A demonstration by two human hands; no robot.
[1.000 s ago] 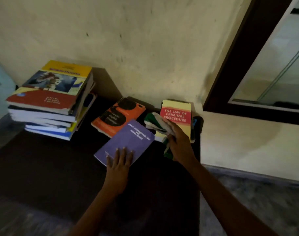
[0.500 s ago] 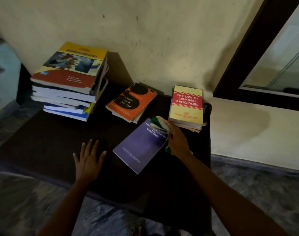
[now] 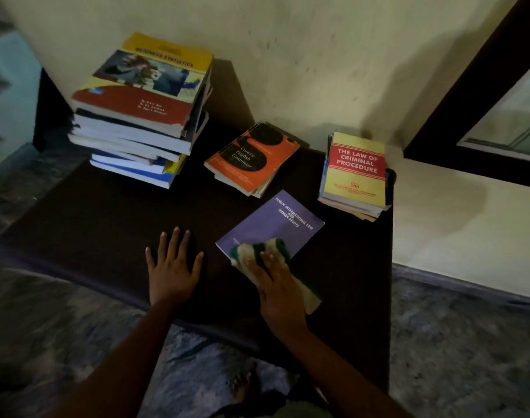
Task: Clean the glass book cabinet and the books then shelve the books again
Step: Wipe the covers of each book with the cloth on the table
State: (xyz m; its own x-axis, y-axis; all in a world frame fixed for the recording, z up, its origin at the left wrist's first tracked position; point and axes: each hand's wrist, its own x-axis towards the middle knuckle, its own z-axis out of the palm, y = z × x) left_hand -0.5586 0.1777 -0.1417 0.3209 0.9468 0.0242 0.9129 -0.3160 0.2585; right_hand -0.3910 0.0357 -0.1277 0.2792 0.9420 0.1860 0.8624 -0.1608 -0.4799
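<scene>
A purple book lies flat on the dark table. My right hand presses a green and white cloth with flat fingers onto the book's near corner. Left of the book, my left hand rests flat on the table with its fingers spread. An orange grammar book tops a small pile behind the purple one. To the right, a yellow and red law book sits on another small pile.
A tall stack of books stands at the table's back left against the cream wall. A dark-framed glass panel shows at the upper right. Grey stone floor surrounds the table, and a bare foot shows below.
My left hand left the purple book and settled on the table to its left. My right hand drew the cloth from the book's far corner down to its near corner.
</scene>
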